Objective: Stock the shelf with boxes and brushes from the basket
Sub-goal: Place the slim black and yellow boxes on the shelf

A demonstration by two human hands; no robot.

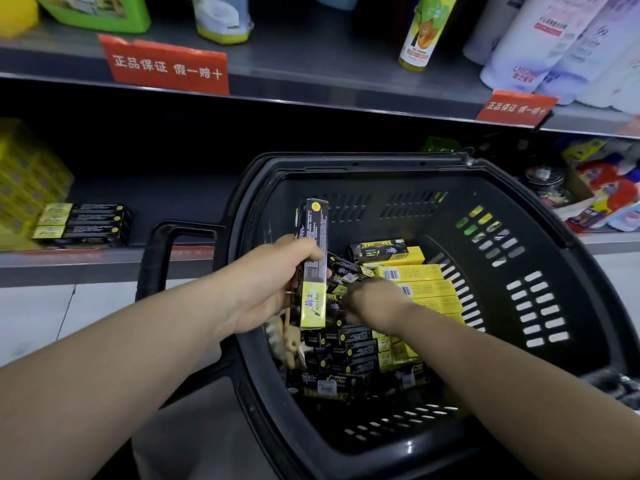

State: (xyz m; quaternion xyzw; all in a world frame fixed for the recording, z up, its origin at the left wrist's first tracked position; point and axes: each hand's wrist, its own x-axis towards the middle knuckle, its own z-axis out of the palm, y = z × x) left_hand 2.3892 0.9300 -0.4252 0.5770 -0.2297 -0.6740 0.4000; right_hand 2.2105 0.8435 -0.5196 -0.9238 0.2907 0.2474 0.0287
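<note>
A black plastic basket (540, 237) stands in front of the shelf and holds several black-and-yellow boxes (415, 271). My left hand (273, 289) grips one long black-and-yellow box (313, 261) upright over the basket's left side, together with a thin wooden stick. A pale brush (291, 344) lies in the basket under that hand. My right hand (374, 299) reaches down among the boxes in the basket, fingers curled on a black box (341, 268). Three stacked boxes (83, 225) lie on the lower shelf (104, 261) at left.
Yellow packs (27, 181) fill the lower shelf's far left. The basket's handle (166, 251) juts toward the shelf edge. Colourful packets (602, 195) sit at the right. The upper shelf (311, 84) carries bottles and red label tags (166, 64). Tiled floor lies below.
</note>
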